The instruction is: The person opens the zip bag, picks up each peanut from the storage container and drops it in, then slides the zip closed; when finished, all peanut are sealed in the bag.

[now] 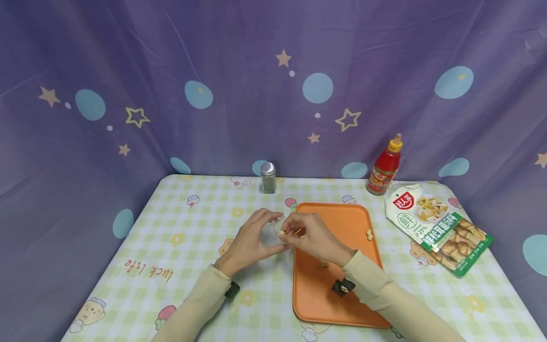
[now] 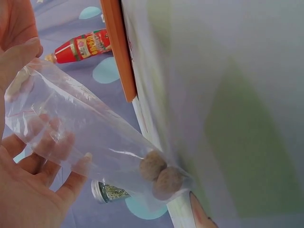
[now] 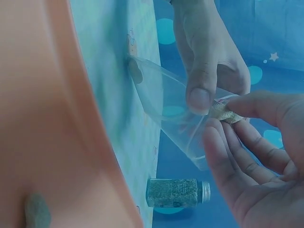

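My left hand point(image 1: 252, 235) holds a clear plastic bag point(image 2: 102, 135) near its mouth, just left of the orange tray point(image 1: 309, 297). A brown two-lobed peanut point(image 2: 161, 175) lies at the bottom of the bag. At the mouth, my right hand point(image 1: 311, 233) pinches a pale tan peanut point(image 3: 225, 114) between thumb and fingers. Its fingertips are right at the bag's rim, close to the left thumb point(image 3: 199, 97). On the tray rest another two-lobed peanut point(image 1: 369, 234) by the right edge and a brownish piece point(image 1: 323, 264) partly under my right wrist.
A glass spice jar point(image 1: 268, 178) with a silver cap stands at the back of the table. Farther right is a red sauce bottle point(image 1: 384, 168) with a yellow cap. A green and white food packet point(image 1: 440, 230) lies right of the tray on the checked tablecloth point(image 1: 183, 223).
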{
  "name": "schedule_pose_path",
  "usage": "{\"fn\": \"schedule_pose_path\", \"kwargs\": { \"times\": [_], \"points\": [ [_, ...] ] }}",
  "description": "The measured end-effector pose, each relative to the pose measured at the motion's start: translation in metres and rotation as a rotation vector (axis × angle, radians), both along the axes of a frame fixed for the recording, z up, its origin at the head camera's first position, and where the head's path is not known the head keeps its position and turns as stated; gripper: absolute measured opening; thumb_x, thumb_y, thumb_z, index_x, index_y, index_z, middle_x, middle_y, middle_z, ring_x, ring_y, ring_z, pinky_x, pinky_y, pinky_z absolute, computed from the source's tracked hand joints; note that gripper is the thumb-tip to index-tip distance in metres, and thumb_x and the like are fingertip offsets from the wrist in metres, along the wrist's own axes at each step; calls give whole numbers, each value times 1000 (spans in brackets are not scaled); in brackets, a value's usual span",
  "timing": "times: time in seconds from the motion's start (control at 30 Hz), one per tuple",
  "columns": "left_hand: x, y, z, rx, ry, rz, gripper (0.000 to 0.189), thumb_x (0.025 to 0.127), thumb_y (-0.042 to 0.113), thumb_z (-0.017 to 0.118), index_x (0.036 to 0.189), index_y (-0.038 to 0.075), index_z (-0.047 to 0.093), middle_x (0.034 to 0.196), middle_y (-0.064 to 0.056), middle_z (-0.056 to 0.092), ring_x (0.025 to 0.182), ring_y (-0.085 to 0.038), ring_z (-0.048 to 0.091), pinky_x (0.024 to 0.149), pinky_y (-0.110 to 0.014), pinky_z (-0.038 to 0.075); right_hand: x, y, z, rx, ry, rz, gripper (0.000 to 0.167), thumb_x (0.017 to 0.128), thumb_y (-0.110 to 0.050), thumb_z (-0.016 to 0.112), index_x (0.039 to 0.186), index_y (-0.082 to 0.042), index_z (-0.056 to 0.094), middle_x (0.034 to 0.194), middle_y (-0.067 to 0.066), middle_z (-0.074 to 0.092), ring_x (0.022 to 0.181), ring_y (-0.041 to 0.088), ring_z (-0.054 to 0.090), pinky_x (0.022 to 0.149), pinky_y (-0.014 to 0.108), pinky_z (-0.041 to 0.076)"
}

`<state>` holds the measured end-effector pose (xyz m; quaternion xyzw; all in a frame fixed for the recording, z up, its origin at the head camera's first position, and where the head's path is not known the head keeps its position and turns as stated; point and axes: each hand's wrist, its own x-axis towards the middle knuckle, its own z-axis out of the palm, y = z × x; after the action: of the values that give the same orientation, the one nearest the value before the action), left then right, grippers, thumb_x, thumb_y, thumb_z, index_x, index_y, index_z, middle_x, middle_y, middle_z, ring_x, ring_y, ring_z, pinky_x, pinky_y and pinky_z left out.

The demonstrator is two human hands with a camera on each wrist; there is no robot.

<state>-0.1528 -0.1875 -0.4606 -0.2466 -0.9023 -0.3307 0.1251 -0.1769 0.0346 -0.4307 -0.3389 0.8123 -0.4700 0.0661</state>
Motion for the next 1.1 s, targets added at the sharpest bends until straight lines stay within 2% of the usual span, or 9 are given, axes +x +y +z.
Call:
{"fn": "schedule_pose_path", "kwargs": {
  "times": [0.3,0.5,0.67,0.87,1.1],
  "points": [
    [-2,0,-2,3,11,-4,74,79,49,90,141,25,59,124,11,62,118,-8,58,99,-36,55,1,1,2,2,-5,8,6,96,-19,77,100,-20,72,94,-7,73,85,7,70,77,26,61],
    [-2,0,-2,-1,4,-6,74,79,49,90,142,25,58,125,6,64,119,-10,59,101,-37,55,2,4,3,-24,-19,1,9,95,-16,77,103,-15,74,97,-2,75,87,9,71,77,26,61],
    [-1,-1,0,-2,22,1,76,78,52,90,142,25,59,125,6,65,118,-10,59,100,-36,55,1,12,4,-26,-29,-34,9,97,-17,75,106,-15,75,100,-2,75,90,11,71,80,26,61],
    [-1,-1,1,4,23,9,75,78,52,90,139,20,62,123,10,63,116,-9,59,99,-36,55,-7,30,3,-32,-35,-99,7,98,-18,73,106,-18,75,102,-2,76,94,14,71,80,30,61],
    [-1,-1,1,5,5,18,76,77,52,90,139,19,62,124,11,63,118,-8,59,102,-35,54,-19,57,-9,24,-5,-158,11,99,-18,74,106,-11,76,102,-1,76,96,16,72,78,30,61]
  ]
}}
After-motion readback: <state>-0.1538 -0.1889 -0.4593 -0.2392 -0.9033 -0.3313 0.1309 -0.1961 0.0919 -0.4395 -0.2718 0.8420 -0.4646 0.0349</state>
